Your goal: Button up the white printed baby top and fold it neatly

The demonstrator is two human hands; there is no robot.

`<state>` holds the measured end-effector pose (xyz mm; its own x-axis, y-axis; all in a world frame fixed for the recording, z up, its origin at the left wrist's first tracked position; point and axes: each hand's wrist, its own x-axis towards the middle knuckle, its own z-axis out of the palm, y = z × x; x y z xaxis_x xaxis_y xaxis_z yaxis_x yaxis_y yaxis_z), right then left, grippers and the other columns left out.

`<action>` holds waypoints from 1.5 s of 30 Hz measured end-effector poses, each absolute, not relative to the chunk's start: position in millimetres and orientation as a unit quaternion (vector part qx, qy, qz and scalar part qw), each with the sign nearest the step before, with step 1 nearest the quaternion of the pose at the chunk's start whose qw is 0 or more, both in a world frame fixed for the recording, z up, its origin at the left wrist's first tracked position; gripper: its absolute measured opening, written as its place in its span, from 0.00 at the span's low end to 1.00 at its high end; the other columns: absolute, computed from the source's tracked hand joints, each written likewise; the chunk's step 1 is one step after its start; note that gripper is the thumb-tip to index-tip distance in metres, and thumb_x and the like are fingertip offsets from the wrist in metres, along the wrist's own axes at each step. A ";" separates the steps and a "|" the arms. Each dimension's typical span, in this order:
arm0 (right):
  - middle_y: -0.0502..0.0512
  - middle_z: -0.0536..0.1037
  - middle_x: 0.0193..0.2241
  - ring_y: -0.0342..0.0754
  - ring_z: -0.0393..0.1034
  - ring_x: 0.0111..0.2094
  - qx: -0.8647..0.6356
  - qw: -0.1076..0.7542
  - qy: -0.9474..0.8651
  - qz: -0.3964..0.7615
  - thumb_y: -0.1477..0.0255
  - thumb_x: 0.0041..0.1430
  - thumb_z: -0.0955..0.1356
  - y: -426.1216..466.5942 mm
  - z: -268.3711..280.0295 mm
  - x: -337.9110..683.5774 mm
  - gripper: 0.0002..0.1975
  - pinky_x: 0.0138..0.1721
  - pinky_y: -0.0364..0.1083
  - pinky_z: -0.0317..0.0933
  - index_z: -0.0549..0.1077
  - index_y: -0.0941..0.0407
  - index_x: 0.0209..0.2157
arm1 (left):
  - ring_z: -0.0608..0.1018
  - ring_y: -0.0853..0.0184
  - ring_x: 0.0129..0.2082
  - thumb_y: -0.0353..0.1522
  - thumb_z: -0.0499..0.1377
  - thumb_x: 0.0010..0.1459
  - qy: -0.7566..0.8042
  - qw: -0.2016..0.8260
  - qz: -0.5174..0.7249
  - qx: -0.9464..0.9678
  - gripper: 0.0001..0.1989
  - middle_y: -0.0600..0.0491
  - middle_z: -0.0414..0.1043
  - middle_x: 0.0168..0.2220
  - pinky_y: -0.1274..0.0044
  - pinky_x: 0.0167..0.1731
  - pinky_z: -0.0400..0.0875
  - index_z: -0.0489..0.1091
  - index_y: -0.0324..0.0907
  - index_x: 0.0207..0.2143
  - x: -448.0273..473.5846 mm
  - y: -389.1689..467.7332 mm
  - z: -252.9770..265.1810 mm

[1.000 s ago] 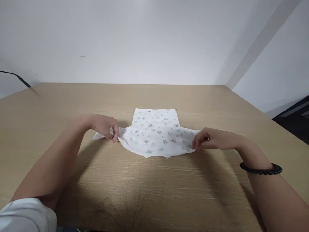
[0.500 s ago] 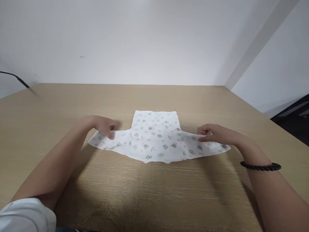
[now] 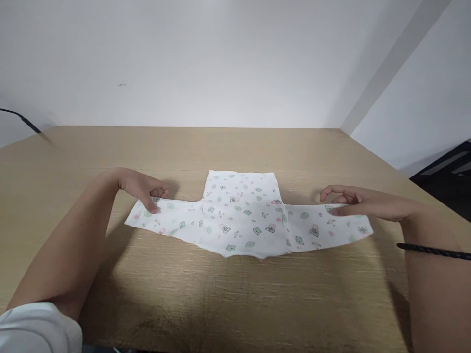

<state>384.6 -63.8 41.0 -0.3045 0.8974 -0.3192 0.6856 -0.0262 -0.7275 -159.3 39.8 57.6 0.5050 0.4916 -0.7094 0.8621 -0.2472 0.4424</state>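
garment point(image 3: 241, 215) lies spread, tabletop point(image 3: 257, 149) stretching beyond its every edge

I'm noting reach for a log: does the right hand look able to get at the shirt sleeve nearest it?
Most likely yes: the right hand is loosely open right at that printed sleeve, and nothing visible blocks the way; the sleeve lies spread on the wood-grain table.

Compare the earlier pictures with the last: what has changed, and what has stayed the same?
The left hand and right hand have let go of the near edge of the printed shirt and moved outward, to its sleeves. That edge, pinched at first, now lies nearer the person, with the sleeves spread out sideways. Unchanged: shirt on the table, black bracelet on the right arm.
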 end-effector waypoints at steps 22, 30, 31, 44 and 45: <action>0.58 0.77 0.45 0.53 0.70 0.48 -0.411 0.096 -0.741 0.523 0.56 0.62 0.66 -59.9 19.8 263.8 0.23 0.50 0.53 0.63 0.70 0.54 0.54 | 0.69 0.75 0.22 0.32 0.67 0.55 0.339 0.685 0.182 0.619 0.15 0.58 0.62 0.27 0.85 0.19 0.65 0.61 0.43 0.35 -125.8 23.1 62.9; 0.57 0.77 0.41 0.51 0.69 0.42 -0.442 0.100 -0.740 0.496 0.50 0.65 0.60 -62.0 15.0 249.4 0.25 0.46 0.50 0.62 0.74 0.57 0.43 | 0.80 0.59 0.44 0.41 0.65 0.59 0.192 0.748 0.117 0.624 0.22 0.48 0.71 0.45 0.70 0.41 0.76 0.59 0.46 0.49 -59.7 -5.0 58.7; 0.58 0.77 0.41 0.51 0.69 0.43 -0.450 0.110 -0.729 0.504 0.49 0.66 0.59 -62.4 14.3 247.9 0.26 0.46 0.50 0.62 0.74 0.57 0.42 | 0.78 0.55 0.49 0.43 0.63 0.60 0.165 0.750 0.102 0.632 0.23 0.47 0.69 0.49 0.65 0.46 0.73 0.58 0.47 0.51 -55.7 -7.7 57.3; 0.48 0.72 0.27 0.46 0.66 0.30 -0.553 0.265 -0.718 0.330 0.74 0.55 0.66 -82.7 -18.7 200.8 0.16 0.33 0.47 0.60 0.64 0.54 0.47 | 0.68 0.65 0.44 0.44 0.60 0.59 0.353 0.498 0.055 0.790 0.19 0.49 0.64 0.45 0.73 0.44 0.65 0.64 0.41 0.45 -63.0 16.5 28.4; 0.48 0.71 0.27 0.46 0.66 0.29 -0.553 0.274 -0.716 0.326 0.74 0.54 0.66 -82.1 -20.6 199.9 0.15 0.32 0.47 0.60 0.65 0.54 0.45 | 0.68 0.65 0.44 0.45 0.60 0.59 0.349 0.492 0.041 0.797 0.19 0.49 0.64 0.46 0.74 0.43 0.64 0.64 0.41 0.45 -63.6 16.7 26.6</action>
